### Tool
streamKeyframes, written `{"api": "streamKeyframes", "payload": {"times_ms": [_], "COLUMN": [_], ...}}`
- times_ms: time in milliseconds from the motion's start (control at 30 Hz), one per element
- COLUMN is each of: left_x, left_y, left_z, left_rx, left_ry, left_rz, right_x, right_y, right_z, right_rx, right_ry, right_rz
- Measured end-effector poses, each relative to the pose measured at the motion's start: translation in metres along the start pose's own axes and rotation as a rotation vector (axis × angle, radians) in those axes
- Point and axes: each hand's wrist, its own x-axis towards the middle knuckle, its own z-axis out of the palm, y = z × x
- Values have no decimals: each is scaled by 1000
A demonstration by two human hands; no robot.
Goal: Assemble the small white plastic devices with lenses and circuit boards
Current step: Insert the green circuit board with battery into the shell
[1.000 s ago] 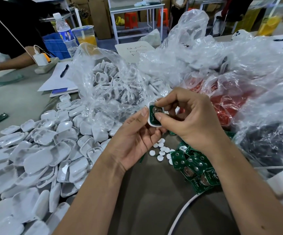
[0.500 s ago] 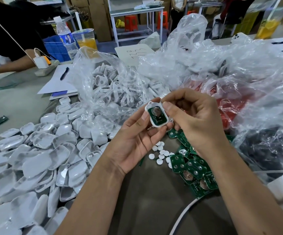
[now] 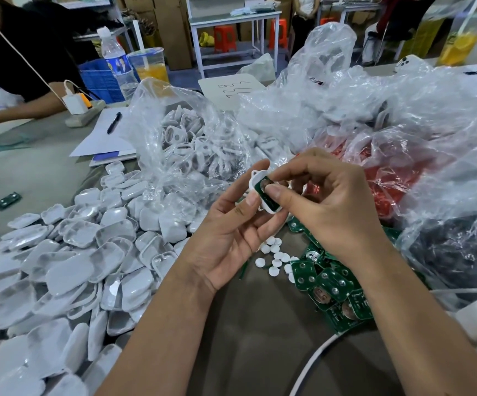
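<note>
Clearly light and stiff — the white shell [image 3: 261, 192] with its green board [image 3: 268, 195] suits an edge grip; left hand [image 3: 231, 238] grips it, right hand [image 3: 325, 201] at three o'clock pinches the board.

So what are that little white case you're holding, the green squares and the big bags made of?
The white case looks like moulded plastic with a smooth, faintly glossy skin. The green squares seem to be rigid circuit board, with a shiny green coat and silvery metal discs, probably solder pads or contacts. The bags are thin clear plastic film, crinkled and glinting.
</note>
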Motion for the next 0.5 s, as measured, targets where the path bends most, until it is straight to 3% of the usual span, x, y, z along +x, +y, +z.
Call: {"api": "streamKeyframes", "payload": {"times_ms": [500], "left_x": [2], "left_y": [-3], "left_z": [-7], "left_rx": [79], "left_ry": [38], "left_rz": [111], "right_x": [-1], "right_y": [2], "right_z": [2], "right_rx": [-60], "right_ry": [2], "right_rz": [20]}}
